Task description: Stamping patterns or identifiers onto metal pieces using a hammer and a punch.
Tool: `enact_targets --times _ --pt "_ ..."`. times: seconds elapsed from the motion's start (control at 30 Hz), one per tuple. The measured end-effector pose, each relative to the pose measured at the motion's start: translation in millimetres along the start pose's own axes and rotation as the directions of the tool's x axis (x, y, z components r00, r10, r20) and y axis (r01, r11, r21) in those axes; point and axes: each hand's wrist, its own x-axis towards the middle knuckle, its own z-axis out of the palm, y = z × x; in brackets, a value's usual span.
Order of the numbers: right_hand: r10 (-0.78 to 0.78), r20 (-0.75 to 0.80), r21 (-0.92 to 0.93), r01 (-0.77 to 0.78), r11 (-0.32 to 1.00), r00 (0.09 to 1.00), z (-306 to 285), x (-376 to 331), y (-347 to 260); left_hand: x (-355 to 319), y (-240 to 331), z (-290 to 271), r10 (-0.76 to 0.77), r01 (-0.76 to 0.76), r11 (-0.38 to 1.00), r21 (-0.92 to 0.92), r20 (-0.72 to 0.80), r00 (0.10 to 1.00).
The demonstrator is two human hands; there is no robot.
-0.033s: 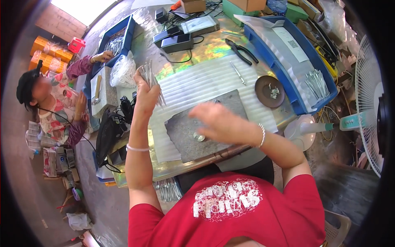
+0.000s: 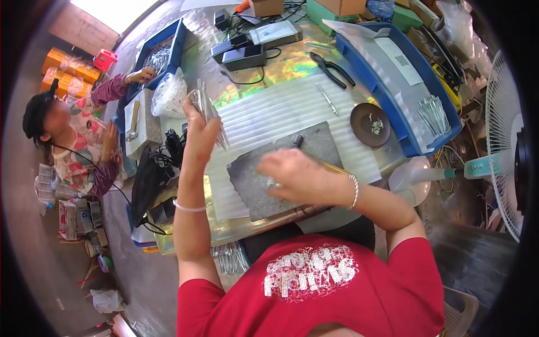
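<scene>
My left hand [image 2: 201, 124] is raised over the left of the table, closed around a bundle of thin silver metal rods [image 2: 205, 102]. Over a grey stone slab [image 2: 250, 194] hovers my right hand [image 2: 292, 174], somewhat blurred, its fingers curled in. Whatever those fingers hold is hidden. A small shiny piece [image 2: 272, 182] shows just under them. On the slab, a hammer's dark head [image 2: 298, 141] shows beyond the right hand, which partly hides its wooden handle [image 2: 335, 168]. The slab lies on a white foam sheet [image 2: 269, 112].
A brown dish [image 2: 362, 133] holds small metal pieces. Beyond it are a silver pen-like tool [image 2: 327, 99], black-handled pliers [image 2: 332, 70] and a blue tray [image 2: 396, 121] with metal rods. A fan [image 2: 505, 151] stands at right. At left, a co-worker [image 2: 78, 129] reaches into another blue tray [image 2: 178, 48].
My right hand has shifted slightly over the slab and its fingers look more curled. More of the hammer's handle shows beside it. My left hand keeps its bundle in place.
</scene>
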Motion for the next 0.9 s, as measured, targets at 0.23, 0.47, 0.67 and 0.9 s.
enact_targets --times 0.23,0.47,0.67,0.9 --pt "-0.039 0.031 -0.417 0.049 0.908 0.999 16.0 -5.3 -9.5 -78.8 16.7 18.7 0.136 -0.132 0.951 -0.278 -0.005 0.991" --pt "0.29 -0.186 0.411 -0.194 0.891 0.939 8.6 13.9 -38.3 -117.3 -24.8 49.3 0.304 -0.326 0.933 -0.15 -0.151 0.941" --pt "0.404 -0.169 0.581 -0.24 0.777 0.899 40.9 36.4 -57.0 -126.9 -49.7 62.7 0.42 -0.439 0.897 -0.05 -0.211 0.883" --pt "0.409 -0.17 0.515 -0.273 0.812 0.896 46.7 44.3 -52.5 -130.5 -35.5 53.6 0.424 -0.431 0.902 0.013 -0.202 0.883"
